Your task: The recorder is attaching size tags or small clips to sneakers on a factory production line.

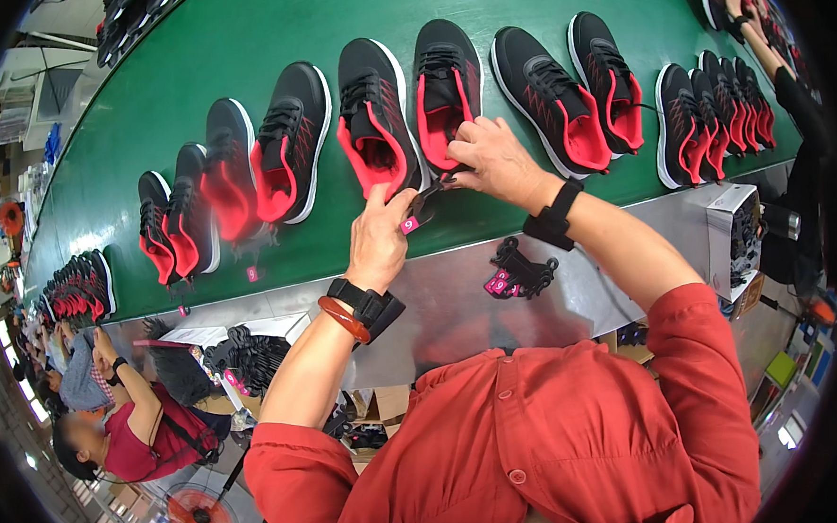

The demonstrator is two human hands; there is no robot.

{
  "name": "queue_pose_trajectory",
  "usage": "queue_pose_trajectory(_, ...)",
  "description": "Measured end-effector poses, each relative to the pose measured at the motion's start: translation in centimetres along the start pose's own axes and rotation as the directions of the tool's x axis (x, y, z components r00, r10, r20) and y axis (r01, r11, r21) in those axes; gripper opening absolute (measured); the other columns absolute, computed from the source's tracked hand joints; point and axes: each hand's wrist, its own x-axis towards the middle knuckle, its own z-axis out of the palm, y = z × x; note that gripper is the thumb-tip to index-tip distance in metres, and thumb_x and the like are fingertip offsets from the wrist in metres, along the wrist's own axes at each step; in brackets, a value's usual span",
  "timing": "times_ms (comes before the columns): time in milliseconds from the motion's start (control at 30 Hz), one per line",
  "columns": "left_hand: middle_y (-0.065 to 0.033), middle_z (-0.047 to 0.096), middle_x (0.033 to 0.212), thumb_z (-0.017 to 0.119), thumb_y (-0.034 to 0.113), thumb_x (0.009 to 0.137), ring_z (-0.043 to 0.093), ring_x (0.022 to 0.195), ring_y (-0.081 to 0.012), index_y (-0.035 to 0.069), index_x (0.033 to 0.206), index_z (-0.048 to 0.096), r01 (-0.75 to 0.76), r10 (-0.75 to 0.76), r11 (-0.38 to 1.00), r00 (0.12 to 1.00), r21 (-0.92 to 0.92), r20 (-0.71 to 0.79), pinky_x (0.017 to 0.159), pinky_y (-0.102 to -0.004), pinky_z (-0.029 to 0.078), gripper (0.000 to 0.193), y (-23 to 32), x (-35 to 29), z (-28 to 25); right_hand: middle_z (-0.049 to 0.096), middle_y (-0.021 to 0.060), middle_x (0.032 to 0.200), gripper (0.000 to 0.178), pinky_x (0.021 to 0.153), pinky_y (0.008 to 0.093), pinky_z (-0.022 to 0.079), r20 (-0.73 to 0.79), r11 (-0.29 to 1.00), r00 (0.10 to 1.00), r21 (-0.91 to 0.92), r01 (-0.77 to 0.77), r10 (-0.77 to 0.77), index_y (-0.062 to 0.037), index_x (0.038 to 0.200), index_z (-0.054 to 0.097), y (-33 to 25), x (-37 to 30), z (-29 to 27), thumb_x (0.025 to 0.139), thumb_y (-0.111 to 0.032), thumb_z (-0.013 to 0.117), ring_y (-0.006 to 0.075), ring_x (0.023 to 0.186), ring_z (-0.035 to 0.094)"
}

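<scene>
In front of me a pair of black sneakers with red linings stands heels toward me, a left shoe point(370, 112) and a right shoe point(442, 57). My left hand point(378, 240) is closed on a small black plastic hanger point(425, 202) that bears a pink tag point(410, 225), just below the heels. Curled at the heel of the right shoe, my right hand point(497, 163) has its fingers pressed together by the hanger's other end. Those fingertips hide exactly what they pinch.
More sneakers point(289, 136) line the green work surface point(237, 44) on both sides. A loose pile of black hangers point(523, 267) lies on the metal ledge point(440, 303) before me. A white box point(734, 226) stands at right. Other people work at far left and upper right.
</scene>
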Motion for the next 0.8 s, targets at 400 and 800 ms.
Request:
queue_pose_trajectory(400, -0.0191, 0.058, 0.106, 0.053, -0.004, 0.08, 0.063, 0.076, -0.0377, 0.009, 0.109, 0.064, -0.11, 0.123, 0.969, 0.992, 0.22, -0.043, 0.069, -0.045, 0.052, 0.034, 1.1, 0.1, -2.2, 0.059, 0.0086, 0.102, 0.032, 0.087, 0.0399, 0.039, 0.194, 1.0, 0.981, -0.008, 0.014, -0.012, -0.0121, 0.095, 0.065, -0.4, 1.5, -0.3, 0.066, -0.019, 0.077, 0.0269, 0.097, 0.054)
queue_pose_trajectory(800, -0.0242, 0.041, 0.141, 0.061, -0.009, 0.067, 0.057, 0.098, -0.0352, 0.014, 0.133, 0.054, -0.082, 0.07, 0.775, 0.997, 0.627, 0.044, 0.084, -0.0431, 0.047, 0.07, 1.9, -0.7, -0.4, 0.061, 0.0145, 0.081, 0.013, 0.072, 0.045, 0.048, 0.295, 0.927, 0.945, 0.298, -0.228, 0.138, -0.0041, 0.081, 0.062, 0.9, -13.1, -4.7, 0.075, -0.014, 0.068, 0.0356, 0.081, 0.06)
